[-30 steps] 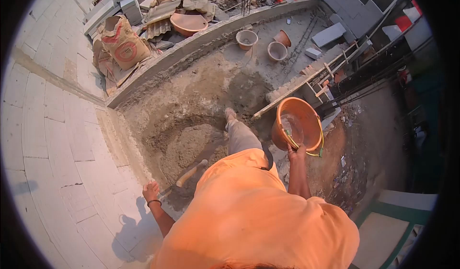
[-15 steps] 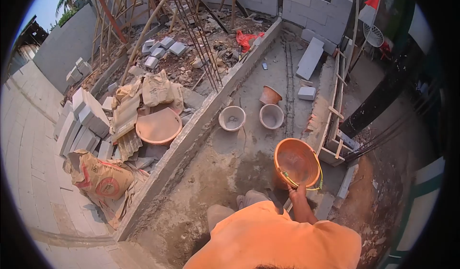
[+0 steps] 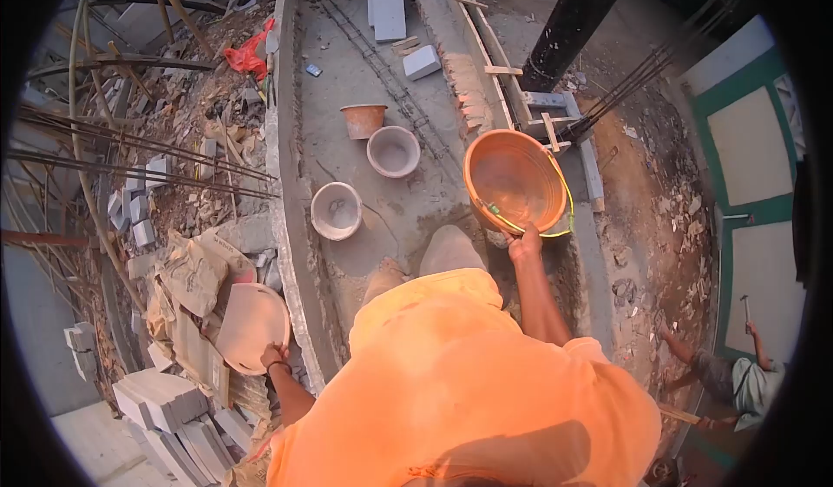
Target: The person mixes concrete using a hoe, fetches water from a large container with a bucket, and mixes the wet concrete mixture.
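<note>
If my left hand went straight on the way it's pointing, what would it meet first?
Most likely the dusty orange basin: your left hand appears right at its near rim, though exact contact is hard to tell.

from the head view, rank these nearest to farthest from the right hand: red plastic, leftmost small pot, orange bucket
1. Orange bucket: in the right hand
2. Leftmost small pot: to the hand's left
3. Red plastic: far left, by the low wall

Round orange plastic bucket [image 3: 521, 183] hides its underside; past the grey concrete floor's [image 3: 334, 75] right edge, a thick black pole [image 3: 577, 23] is cropped.
</note>
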A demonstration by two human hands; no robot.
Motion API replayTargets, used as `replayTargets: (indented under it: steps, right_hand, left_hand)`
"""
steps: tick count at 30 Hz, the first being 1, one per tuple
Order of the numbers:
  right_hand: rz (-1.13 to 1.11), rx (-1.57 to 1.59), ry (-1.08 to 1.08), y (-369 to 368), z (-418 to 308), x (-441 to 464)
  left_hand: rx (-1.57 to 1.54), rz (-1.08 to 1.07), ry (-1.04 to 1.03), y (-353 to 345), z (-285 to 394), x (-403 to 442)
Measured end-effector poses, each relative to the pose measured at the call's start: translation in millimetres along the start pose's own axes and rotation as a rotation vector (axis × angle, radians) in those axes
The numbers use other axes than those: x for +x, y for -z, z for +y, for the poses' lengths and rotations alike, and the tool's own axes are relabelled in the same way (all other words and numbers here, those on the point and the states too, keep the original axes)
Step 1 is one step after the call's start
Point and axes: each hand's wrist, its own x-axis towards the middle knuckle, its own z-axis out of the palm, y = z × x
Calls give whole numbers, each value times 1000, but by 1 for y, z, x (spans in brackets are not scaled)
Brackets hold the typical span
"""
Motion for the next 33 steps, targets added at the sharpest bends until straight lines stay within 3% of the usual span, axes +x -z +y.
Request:
replayTargets:
  steps: [2,4,6,9,15,17,19,21,25,27,28,30,33]
  right_hand:
    - [47,56,42,4,0,0]
    - [91,88,51,1,-8,0]
    - [115,98,71,13,-5,9]
    - [217,67,79,26,-1,7]
    - [326,14,14,54,17,1]
    - [334,22,0,49,16,1]
    - [307,74,-1,35,20,-7]
    - [452,76,-54,54,43,-8]
    - [534,72,-146,32,74,-14]
    - [612,79,-198,28,95,-13]
    - [650,102,-220,14,101,-2]
    - [733,140,-269,-10,105,14]
    - [822,91,-342,2,126,23]
  left_hand:
    - [3,-185,-175,-84,93,7]
    - [-77,-540,-319,-161,154,44]
    - [-12,-616,-406,-249,207,2]
    - [134,-754,-480,-355,222,-32]
    - [743,-879,-405,-522,142,-68]
    - [1039,-898,-608,-574,91,-39]
    - [1174,-919,-573,-629,61,-48]
    - [1308,-831,-716,-692,21,-44]
    - [1377,-874,-858,-803,-28,-81]
    - [1328,-990,-693,-859,-96,-23]
    - [1446,-791,-867,-885,-133,2]
    - [1620,-765,-1082,-926,-202,62]
    - [1541,-823,-620,-972,-184,19]
